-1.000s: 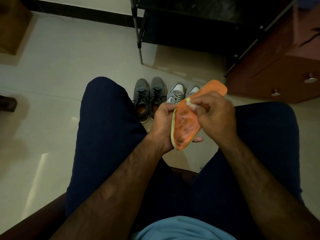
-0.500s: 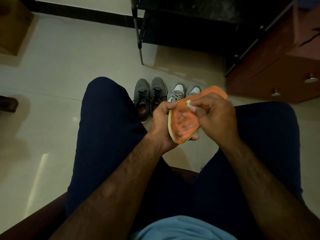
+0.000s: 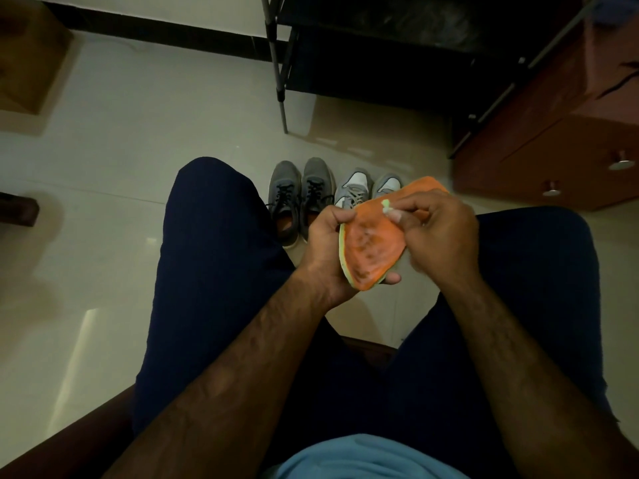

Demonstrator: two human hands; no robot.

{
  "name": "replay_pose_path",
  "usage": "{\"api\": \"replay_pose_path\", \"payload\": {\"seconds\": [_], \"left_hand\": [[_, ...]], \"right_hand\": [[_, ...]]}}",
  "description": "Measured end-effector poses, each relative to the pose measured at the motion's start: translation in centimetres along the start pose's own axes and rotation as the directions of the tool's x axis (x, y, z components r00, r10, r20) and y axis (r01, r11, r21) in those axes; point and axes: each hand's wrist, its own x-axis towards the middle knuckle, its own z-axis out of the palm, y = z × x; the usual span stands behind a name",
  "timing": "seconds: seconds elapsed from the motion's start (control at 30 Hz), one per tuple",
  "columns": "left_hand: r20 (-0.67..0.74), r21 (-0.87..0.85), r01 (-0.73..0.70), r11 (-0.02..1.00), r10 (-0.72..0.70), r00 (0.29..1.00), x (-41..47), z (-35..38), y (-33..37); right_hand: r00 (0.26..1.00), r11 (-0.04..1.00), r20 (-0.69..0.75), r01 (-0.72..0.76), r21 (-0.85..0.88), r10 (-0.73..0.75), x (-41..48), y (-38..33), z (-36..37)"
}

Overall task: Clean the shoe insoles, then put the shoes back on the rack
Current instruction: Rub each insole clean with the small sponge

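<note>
An orange insole with a pale green edge and dark stains is held between my knees. My left hand grips its heel end from the left and underneath. My right hand lies over its middle and pinches a small pale wipe or cloth against the orange surface. On the floor beyond stand a dark grey pair of shoes and a lighter grey-and-white pair, toes toward the black shoe rack.
A brown wooden cabinet with metal knobs stands right of the rack. A cardboard box sits at the far left on the pale tiled floor. I sit on a dark wooden seat.
The insole's heel end has been pulled in and shows shorter now. My right hand has shifted slightly along the insole with the wipe.
</note>
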Motion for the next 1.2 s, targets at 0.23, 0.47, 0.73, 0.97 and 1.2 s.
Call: {"api": "replay_pose_path", "payload": {"seconds": [0.23,0.47,0.73,0.97,1.2], "left_hand": [[0.005,-0.026,-0.009,1.0,0.009,1.0,-0.2,0.0,0.2],[-0.013,-0.013,-0.026,1.0,0.026,1.0,-0.5,0.0,0.4],[-0.044,-0.011,-0.033,0.999,0.033,0.998,-0.6,0.0,0.5],[-0.061,-0.023,-0.036,0.999,0.035,0.998,-0.4,-0.2,0.6],[-0.087,0.005,-0.044,0.999,0.044,0.995,-0.1,-0.4,0.6]], "right_hand": [[0.998,0.997,0.048,0.028,0.073,-0.032,-0.2,0.1,0.0],[0.984,0.992,0.147,0.085,0.091,-0.098,-0.9,-0.1,0.5],[0.974,0.99,0.19,0.112,0.083,-0.126,-1.0,0.0,0.5],[0.976,0.994,0.193,0.095,0.051,-0.103,-0.8,0.1,0.8],[0.998,0.999,0.069,0.001,0.034,-0.004,0.1,1.0,0.8]]}}
